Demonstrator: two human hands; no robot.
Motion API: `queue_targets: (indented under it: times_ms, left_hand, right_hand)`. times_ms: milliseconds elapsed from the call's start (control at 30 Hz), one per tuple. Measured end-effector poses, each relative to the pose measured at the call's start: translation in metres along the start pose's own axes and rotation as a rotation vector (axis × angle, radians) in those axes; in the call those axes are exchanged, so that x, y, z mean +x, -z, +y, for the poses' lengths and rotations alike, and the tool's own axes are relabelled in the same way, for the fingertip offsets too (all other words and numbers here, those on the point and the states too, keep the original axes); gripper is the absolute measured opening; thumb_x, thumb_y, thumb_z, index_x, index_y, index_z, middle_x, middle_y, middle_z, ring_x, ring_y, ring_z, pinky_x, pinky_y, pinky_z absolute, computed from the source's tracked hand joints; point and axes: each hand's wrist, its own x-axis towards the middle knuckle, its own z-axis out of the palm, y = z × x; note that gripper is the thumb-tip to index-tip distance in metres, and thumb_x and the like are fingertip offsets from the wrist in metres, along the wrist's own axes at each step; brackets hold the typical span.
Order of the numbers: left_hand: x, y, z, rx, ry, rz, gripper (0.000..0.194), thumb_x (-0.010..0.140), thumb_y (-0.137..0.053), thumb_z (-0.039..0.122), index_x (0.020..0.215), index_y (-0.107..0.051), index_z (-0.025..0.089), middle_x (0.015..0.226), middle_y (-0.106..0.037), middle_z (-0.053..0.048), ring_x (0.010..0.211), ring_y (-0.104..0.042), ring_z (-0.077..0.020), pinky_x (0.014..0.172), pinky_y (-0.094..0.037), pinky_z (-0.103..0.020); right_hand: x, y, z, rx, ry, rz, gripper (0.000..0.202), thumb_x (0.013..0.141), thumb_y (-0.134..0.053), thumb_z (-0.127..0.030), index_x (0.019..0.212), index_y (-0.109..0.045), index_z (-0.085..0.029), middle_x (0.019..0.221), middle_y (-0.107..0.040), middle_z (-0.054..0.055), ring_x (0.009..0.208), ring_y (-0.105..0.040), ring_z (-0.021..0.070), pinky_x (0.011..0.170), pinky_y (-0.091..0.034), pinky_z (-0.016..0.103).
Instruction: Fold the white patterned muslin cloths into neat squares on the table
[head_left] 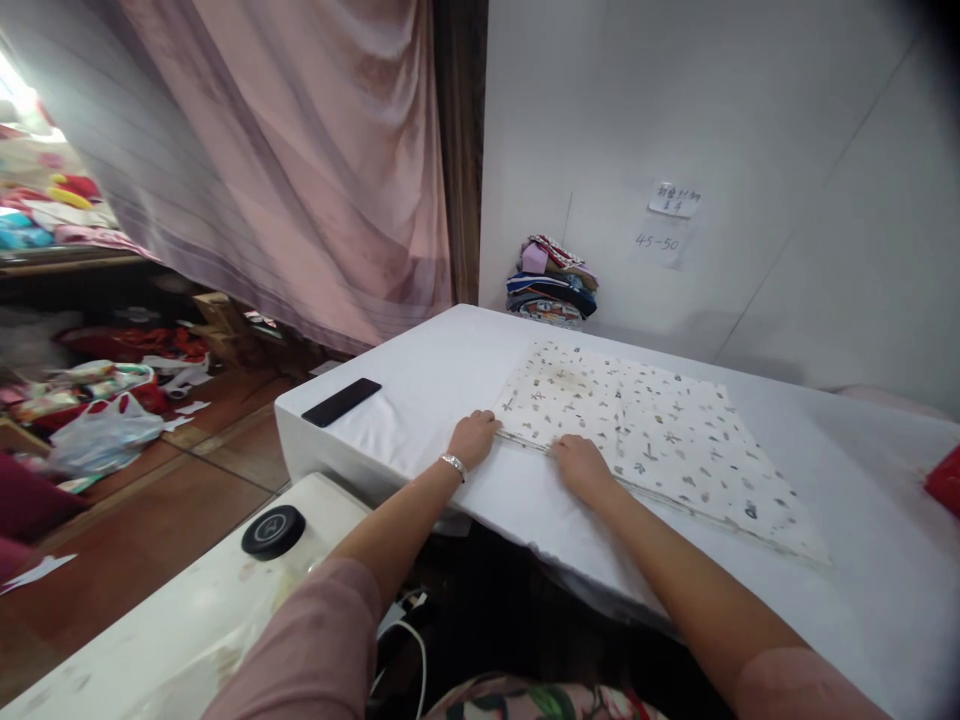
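I judge this printed cloth (660, 420) light and floppy, best held near nine o'clock, where my left hand (474, 440) and right hand (581, 468) touch its edge, half-curled, any pinch unclear.

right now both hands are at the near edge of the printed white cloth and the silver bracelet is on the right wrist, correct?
Not quite: the silver bracelet is on the wrist of the left hand, not the right, as the head view shows. Both the left hand and the right hand are indeed at the near edge of the printed white cloth.
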Motion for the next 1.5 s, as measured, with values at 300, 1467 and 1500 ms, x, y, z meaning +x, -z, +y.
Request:
queue_targets:
  times_ms: [300, 1467, 1500]
  left_hand:
    - [-0.007, 0.009, -0.013, -0.260, 0.161, 0.076, 0.035, 0.079, -0.040, 0.010, 0.101, -0.065, 0.022, 0.109, -0.058, -0.002, 0.088, -0.058, -0.0132, 0.081, -0.044, -0.024]
    - [-0.009, 0.007, -0.029, -0.596, 0.405, 0.035, 0.022, 0.071, -0.054, 0.011, 0.088, -0.068, 0.018, 0.092, -0.067, -0.003, 0.081, -0.062, -0.0141, 0.077, -0.048, -0.024]
    - [-0.008, 0.007, -0.029, -0.588, 0.410, 0.047, 0.021, 0.071, -0.055, 0.013, 0.087, -0.068, 0.018, 0.090, -0.067, -0.002, 0.080, -0.062, -0.0140, 0.076, -0.048, -0.025]
  right_hand:
    - [-0.003, -0.008, -0.007, 0.082, 0.062, 0.075, 0.034, 0.079, -0.040, -0.002, 0.103, -0.060, -0.016, 0.099, -0.059, 0.008, 0.090, -0.049, 0.0183, 0.077, -0.034, 0.027]
    - [-0.012, -0.018, -0.010, 0.209, 0.050, 0.207, 0.037, 0.078, -0.042, -0.003, 0.106, -0.061, -0.017, 0.100, -0.058, 0.007, 0.092, -0.046, 0.0181, 0.079, -0.035, 0.028]
    - [-0.012, -0.017, -0.011, 0.209, 0.050, 0.206, 0.036, 0.078, -0.042, -0.003, 0.106, -0.061, -0.018, 0.099, -0.058, 0.007, 0.091, -0.046, 0.0180, 0.079, -0.035, 0.028]
